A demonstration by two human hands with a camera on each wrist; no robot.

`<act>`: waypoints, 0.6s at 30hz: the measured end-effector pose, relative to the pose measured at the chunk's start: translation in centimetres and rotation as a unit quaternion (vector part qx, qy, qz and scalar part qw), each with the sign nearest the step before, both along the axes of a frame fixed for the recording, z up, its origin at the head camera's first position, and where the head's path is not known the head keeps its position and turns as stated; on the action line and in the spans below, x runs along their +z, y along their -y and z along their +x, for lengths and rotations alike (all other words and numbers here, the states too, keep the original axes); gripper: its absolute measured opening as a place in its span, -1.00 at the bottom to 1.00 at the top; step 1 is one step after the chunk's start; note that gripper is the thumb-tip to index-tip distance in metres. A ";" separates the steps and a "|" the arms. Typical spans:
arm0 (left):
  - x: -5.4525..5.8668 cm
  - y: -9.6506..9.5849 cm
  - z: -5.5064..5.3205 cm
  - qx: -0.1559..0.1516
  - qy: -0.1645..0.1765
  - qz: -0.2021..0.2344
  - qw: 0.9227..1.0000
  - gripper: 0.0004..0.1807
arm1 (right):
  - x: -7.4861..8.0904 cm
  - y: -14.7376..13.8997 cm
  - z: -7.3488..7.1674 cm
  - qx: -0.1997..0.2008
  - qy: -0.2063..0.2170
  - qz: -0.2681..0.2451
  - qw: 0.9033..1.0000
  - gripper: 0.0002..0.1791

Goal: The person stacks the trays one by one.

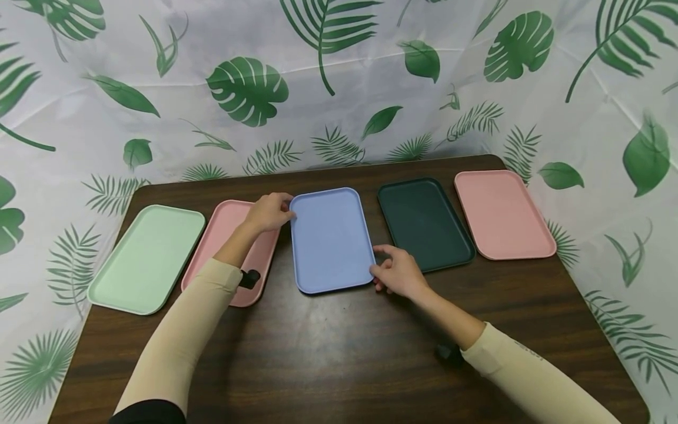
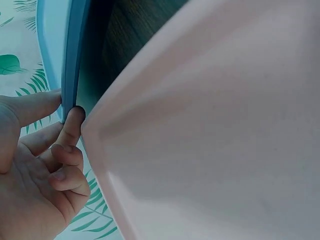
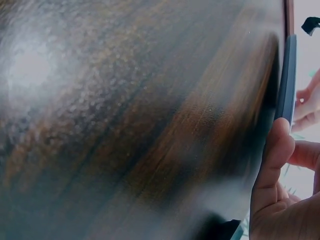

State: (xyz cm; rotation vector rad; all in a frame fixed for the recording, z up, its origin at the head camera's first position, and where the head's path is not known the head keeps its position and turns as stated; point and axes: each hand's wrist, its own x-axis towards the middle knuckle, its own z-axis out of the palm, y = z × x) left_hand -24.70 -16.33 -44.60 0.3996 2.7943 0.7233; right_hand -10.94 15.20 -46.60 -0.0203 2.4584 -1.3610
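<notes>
From the head view I see both my hands on the blue tray (image 1: pixel 332 241), which lies at the middle of the worktop (image 1: pixel 328 353), near its far edge: my left hand (image 1: pixel 270 212) grips its far left corner, and my right hand (image 1: pixel 399 274) grips its near right corner. The left wrist view shows what the head view hides: my thumb and index finger pinch the rim from either side, the other fingers curled in. In the right wrist view the tray is only a thin edge beside my thumb, and wood grain with a pale patch of glare fills most of the rest. I cannot tell whether the tray sits fully flat. I count five trays in a row: one mint green tray (image 1: pixel 148 259), two pink ones, one blue and one dark green tray (image 1: pixel 426 224). The left pink tray (image 1: pixel 225 227) lies partly under my forearm; the right pink tray (image 1: pixel 505 215) ends the row. All are smooth, matte, shallow rectangles with rounded corners and raised rims. The worktop is dark, streaked and glossy, and behind it hangs a white, creased cloth (image 1: pixel 381 35) printed with green leaves.
</notes>
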 end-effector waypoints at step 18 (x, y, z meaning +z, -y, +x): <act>-0.2 -0.2 0.1 -0.008 0.004 -0.011 1.000 -0.49 | -0.5 0.0 0.1 0.002 0.013 0.004 1.000 -0.42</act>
